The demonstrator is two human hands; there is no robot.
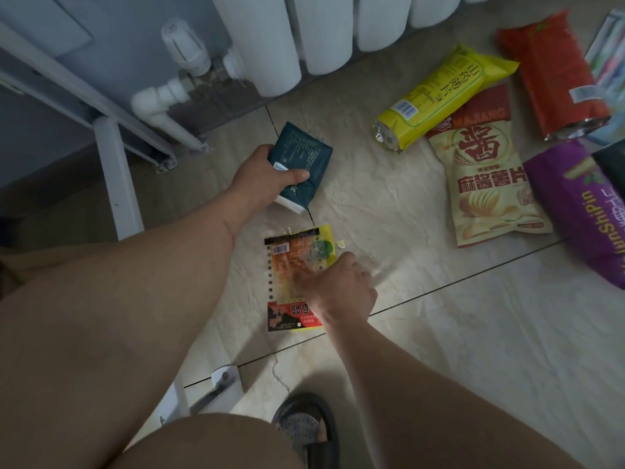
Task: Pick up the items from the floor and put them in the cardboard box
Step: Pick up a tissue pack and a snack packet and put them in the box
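Left grip [260, 177] clasps a dark teal packet [301, 164] above the floor [439, 333]. Right grip [338, 289] presses onto a clear snack packet [291, 265]; whether its fingers grasp it is unclear. Chip bags [487, 184] lie nearby.

Purple bag [585, 214] cut off by right edge; right hand [341, 289] blurred.

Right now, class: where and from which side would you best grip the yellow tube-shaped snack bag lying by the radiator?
Probably around its middle, from above: the yellow snack bag lies flat, long and narrow, so fingers can wrap its sides. Its far end rests on the beige chip bag.
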